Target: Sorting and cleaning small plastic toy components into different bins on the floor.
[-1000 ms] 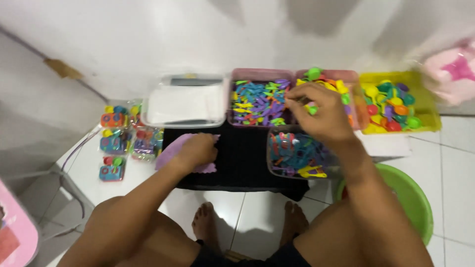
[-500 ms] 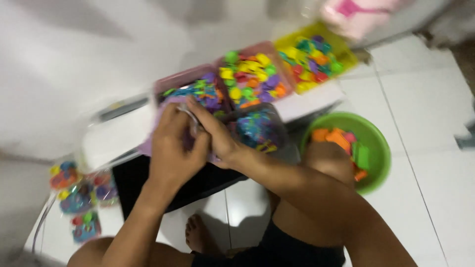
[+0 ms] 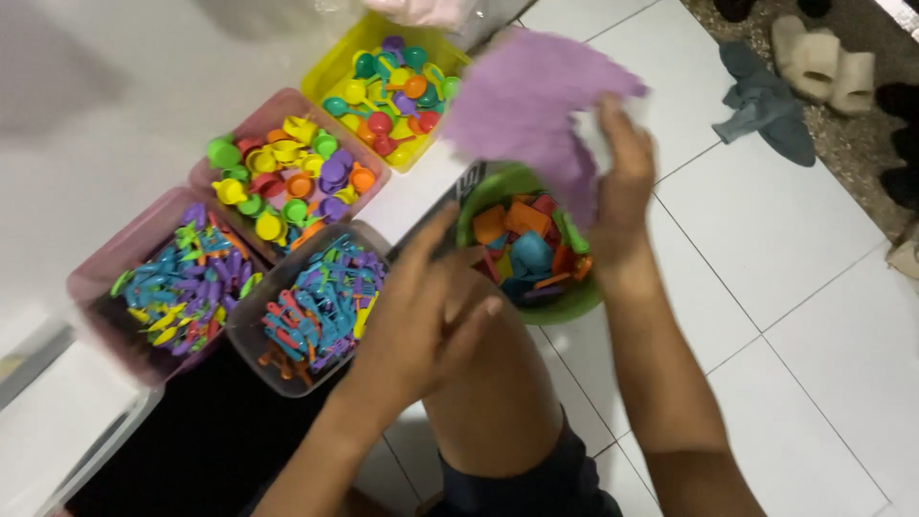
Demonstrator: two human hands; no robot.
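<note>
purple cloth [image 3: 536,101] | right hand [image 3: 620,191] raised, gripping | left hand [image 3: 431,316] open, fingers spread

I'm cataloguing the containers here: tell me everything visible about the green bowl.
The green bowl is round, bright green and looks like plastic. It sits on the white tiled floor beside the person's knee, holding flat toy pieces in orange, red, blue and green. The right hand hangs over its far side holding a purple sheet; the left hand covers its near rim.
</note>
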